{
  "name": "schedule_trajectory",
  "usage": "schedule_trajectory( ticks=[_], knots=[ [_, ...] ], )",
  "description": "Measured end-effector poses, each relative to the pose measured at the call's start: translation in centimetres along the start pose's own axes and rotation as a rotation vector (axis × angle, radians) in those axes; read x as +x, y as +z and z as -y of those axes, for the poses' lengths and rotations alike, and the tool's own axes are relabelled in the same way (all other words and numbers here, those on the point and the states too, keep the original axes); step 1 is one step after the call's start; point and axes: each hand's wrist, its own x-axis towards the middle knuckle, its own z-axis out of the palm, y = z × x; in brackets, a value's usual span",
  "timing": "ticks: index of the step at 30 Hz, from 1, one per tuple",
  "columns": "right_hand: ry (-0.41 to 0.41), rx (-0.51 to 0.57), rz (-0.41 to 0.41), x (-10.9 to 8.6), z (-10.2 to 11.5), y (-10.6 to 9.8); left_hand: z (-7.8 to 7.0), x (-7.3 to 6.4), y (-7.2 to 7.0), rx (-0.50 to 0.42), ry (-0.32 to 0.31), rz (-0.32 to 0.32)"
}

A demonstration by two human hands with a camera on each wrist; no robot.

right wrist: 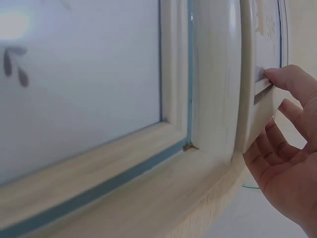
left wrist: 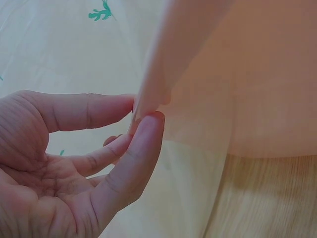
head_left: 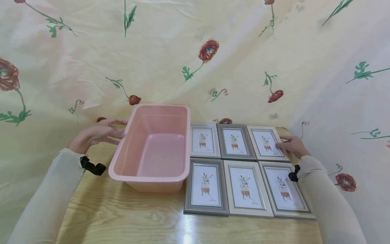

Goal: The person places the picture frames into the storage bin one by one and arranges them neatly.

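Note:
A pink plastic basin stands on the wooden table. At its left rim is my left hand; the left wrist view shows thumb and finger pinching the rim. On the right, picture frames lie face up in two rows of three, some grey, some cream, each with a plant print. My right hand grips the right edge of the cream picture frame at the back right. In the right wrist view its thumb lies on the face, with the other fingers along the outer edge.
The wooden table shows bare wood in front of the basin. Flower-patterned cloth hangs behind the table and along both sides. The basin stands right against the left column of picture frames.

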Motion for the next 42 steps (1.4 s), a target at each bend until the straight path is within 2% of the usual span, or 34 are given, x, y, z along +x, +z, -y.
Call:
schedule_trajectory(
  ticks=[5,12,15,19,28,33,38,42],
  knots=[
    [0.025,0.003,-0.033,-0.4,0.4,-0.1,-0.1,0.1,0.0,0.001,-0.004,0.012],
    [0.001,0.019,-0.07,-0.2,0.7,-0.5,0.1,0.0,-0.2,0.0,0.001,0.009],
    [-0.03,0.058,-0.027,0.0,0.9,-1.2,0.3,0.0,-0.3,-0.008,-0.004,-0.002],
    [-0.064,0.092,0.083,-0.2,1.5,-2.6,0.4,0.0,-0.4,-0.021,-0.001,-0.012],
    [-0.063,-0.059,0.279,0.1,3.8,-5.7,0.2,0.2,-0.2,-0.026,0.0,-0.005],
    [-0.045,-0.08,0.312,0.4,5.4,-6.4,0.3,0.2,-0.1,-0.024,0.009,-0.004],
    [-0.004,-0.027,0.315,0.7,6.3,-6.6,0.4,0.2,-0.1,-0.018,0.012,-0.01],
    [-0.018,-0.014,0.316,0.5,7.3,-6.7,0.6,0.3,-0.2,-0.02,0.016,-0.01]
  ],
)
